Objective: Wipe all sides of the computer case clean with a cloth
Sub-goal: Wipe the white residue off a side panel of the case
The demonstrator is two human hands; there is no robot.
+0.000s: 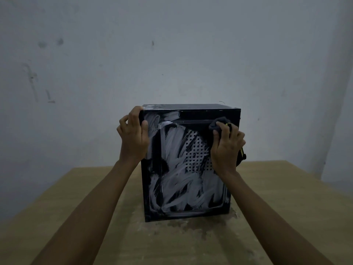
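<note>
Facing a black computer case (183,188), upright on the middle of a wooden table (57,217), one broad side panel turned toward the camera. Shows white streaky smears (177,184) over most of that panel, thickest across the lower half and down the left strip. Carries a patch of small round vent holes (194,150) in the upper right part of the panel, partly smeared over. Looks darker and nearly streak-free along the band under the top edge.

Presses a dark cloth (219,124) against the upper right of the near panel, just above the vent holes. Grips that cloth with the right hand (226,148), fingers curled and clamped round the bunched fabric. Trails more dark fabric with a yellow-green trim beside the right wrist, at the case's right edge; cannot tell whether it is part of the same cloth.

Holds the case's top left corner with the left hand (133,136), fingers curled round the edge, thumb laid on the near panel. Reaches in with both bare forearms from the bottom corners of the view.

Bears pale mottled marks (181,226) on the table around the case's base. Backs onto a pale, scuffed wall (172,44) just behind the table.
</note>
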